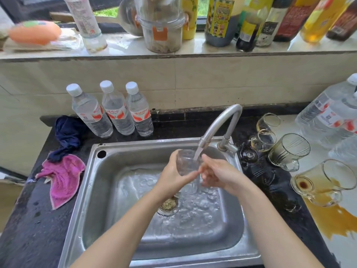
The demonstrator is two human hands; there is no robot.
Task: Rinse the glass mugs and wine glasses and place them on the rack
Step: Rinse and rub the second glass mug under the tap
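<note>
Over the steel sink [92, 182], my left hand [173, 176] grips a clear glass mug [186, 162] under the running faucet [222, 124]. Water streams into the mug's mouth. My right hand [218, 175] is at the mug's right side with curled fingers; whether it holds the handle is hidden. On the counter to the right lie two wine glasses [267, 120] [263, 140] on their sides, and two glass mugs [289, 149] [326, 182], also tipped over. Brown liquid has spilled around the nearer mug. No rack is in view.
Three water bottles [114, 109] stand behind the sink. A pink cloth [61, 176] and a dark blue cloth [66, 134] lie on the black counter at left. Large water jugs [332, 115] sit far right. Sauce bottles [251, 20] and a container line the windowsill above.
</note>
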